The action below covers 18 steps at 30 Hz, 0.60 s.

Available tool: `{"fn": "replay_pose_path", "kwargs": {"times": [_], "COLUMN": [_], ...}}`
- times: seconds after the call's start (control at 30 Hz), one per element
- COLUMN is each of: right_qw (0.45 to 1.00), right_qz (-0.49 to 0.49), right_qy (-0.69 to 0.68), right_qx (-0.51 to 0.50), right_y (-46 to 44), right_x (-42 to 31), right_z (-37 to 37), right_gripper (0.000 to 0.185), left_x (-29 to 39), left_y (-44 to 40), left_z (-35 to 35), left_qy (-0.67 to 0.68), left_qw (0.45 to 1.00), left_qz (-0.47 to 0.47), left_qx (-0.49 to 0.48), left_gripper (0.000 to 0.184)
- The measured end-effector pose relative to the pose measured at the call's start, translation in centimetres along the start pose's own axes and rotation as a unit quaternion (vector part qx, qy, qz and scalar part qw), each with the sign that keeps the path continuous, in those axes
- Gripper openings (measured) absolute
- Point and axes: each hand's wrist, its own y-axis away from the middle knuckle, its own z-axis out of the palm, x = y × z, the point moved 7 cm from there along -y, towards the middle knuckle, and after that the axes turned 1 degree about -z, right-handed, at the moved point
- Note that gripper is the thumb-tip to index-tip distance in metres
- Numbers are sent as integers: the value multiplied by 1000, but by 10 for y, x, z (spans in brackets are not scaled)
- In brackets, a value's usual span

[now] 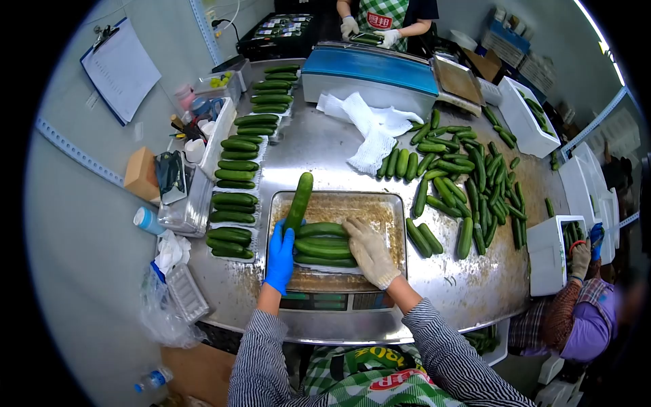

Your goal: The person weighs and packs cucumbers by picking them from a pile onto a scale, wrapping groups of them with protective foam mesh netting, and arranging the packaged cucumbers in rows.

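My left hand (279, 259), in a blue glove, holds one cucumber (299, 201) upright and slanted at the left of the metal tray (352, 203). Beside it, several cucumbers (324, 250) lie crosswise on a white pad in the tray. Resting on their right ends is my right hand (370, 254), in a whitish knitted glove, with its fingers spread. The tray sits on a scale, whose display shows partly below it.
Rows of packed cucumbers (234, 184) line the left side. Loose cucumbers (465, 237) are heaped to the right. White cloths (369, 129) lie before a blue-topped machine (369, 70). White foam boxes (546, 271) stand at the right. One co-worker (597, 319) is at the right, another (383, 15) behind the machine.
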Motion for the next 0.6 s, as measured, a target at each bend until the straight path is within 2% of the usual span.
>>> {"fn": "replay_pose_path", "kwargs": {"times": [0.07,0.17,0.2,0.3,0.33,0.43,0.6], "right_qw": [999,1000,999,990,969,948,932], "right_qz": [-27,-13,-4,55,104,119,160], "right_qy": [28,-4,32,-97,-213,-296,-313], "right_qx": [-32,-4,18,92,73,14,-85], "right_y": [2,1,2,-10,-19,-41,-32], "right_x": [-7,-4,-2,1,-7,-24,-8], "right_z": [-3,-11,-15,-33,-40,-43,-27], "right_gripper": [46,48,51,54,60,60,41], "left_x": [-5,-12,3,34,45,93,73], "left_y": [0,-6,-4,-3,-3,0,-7], "left_z": [-9,-22,-21,-18,-15,14,12], "left_qy": [-25,-94,-119,-144,-145,-241,-256], "left_qw": [1000,995,993,989,989,957,954], "left_qz": [2,9,7,28,39,144,91], "left_qx": [-12,-15,-15,-12,-11,-77,-123], "left_gripper": [33,34,34,36,38,42,51]}}
